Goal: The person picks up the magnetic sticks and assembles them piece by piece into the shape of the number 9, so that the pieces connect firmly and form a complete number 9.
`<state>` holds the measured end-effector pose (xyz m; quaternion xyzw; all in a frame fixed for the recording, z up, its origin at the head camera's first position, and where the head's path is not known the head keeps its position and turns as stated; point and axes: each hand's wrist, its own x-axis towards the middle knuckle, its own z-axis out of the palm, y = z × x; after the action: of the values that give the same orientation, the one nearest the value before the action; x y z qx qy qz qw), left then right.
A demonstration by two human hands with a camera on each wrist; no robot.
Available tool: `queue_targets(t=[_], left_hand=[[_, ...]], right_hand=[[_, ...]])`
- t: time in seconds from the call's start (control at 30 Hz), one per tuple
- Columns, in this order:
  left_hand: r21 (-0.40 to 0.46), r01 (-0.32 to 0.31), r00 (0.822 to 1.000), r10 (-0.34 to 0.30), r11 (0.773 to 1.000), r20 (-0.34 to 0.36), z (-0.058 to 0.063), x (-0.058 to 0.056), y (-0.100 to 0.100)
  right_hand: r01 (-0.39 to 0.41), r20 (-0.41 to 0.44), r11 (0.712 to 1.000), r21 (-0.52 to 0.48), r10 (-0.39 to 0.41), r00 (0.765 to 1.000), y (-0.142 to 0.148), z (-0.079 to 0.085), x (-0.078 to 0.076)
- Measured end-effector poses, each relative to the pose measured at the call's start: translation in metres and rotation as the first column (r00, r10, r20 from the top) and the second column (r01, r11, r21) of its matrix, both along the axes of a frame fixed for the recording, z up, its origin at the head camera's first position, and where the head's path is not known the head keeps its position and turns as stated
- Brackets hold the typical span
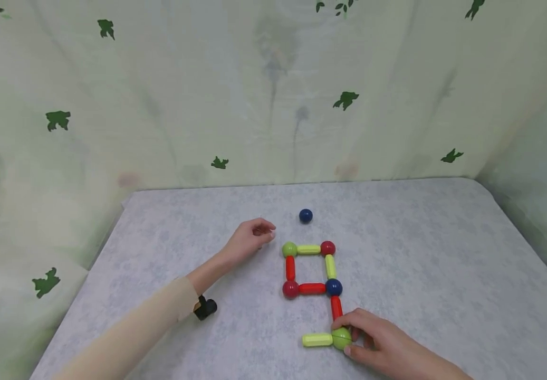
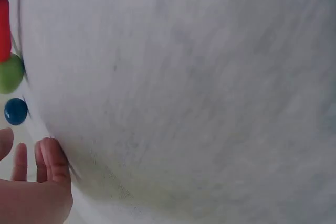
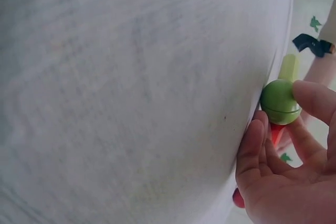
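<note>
My right hand (image 1: 381, 343) pinches a green ball (image 1: 341, 338) between thumb and fingers, low on the table. From that ball a yellow-green rod (image 1: 317, 340) points left, and a red rod (image 1: 336, 307) runs up to a dark blue ball (image 1: 334, 287). This blue ball is one corner of a square of rods, with a green ball (image 1: 289, 249) and two red balls at its other corners. Left of the square, my left hand (image 1: 249, 237) hangs loosely curled over the table and holds nothing. In the right wrist view the pinched green ball (image 3: 281, 98) shows close up.
A loose dark blue ball (image 1: 305, 216) lies behind the square. The grey table (image 1: 420, 253) meets a pale curtain with green bird shapes (image 1: 346, 100) at its back edge. A small black device (image 1: 205, 307) sits at my left wrist.
</note>
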<state>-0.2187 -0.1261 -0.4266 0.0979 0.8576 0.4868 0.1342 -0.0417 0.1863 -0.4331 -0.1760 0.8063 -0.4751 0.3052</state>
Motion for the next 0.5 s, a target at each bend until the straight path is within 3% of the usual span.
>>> queue_targets(t=[0.23, 0.5], left_hand=[[0.024, 0.037, 0.999, -0.037, 0.999, -0.011, -0.002, -0.029, 0.02], [-0.072, 0.143, 0.989, -0.145, 0.987, -0.024, 0.002, -0.053, 0.041]], right_hand=[[0.03, 0.049, 1.0, 0.001, -0.03, 0.998, 0.002, 0.0, 0.002], [0.014, 0.026, 1.0, -0.007, -0.014, 1.0, 0.0, 0.001, 0.0]])
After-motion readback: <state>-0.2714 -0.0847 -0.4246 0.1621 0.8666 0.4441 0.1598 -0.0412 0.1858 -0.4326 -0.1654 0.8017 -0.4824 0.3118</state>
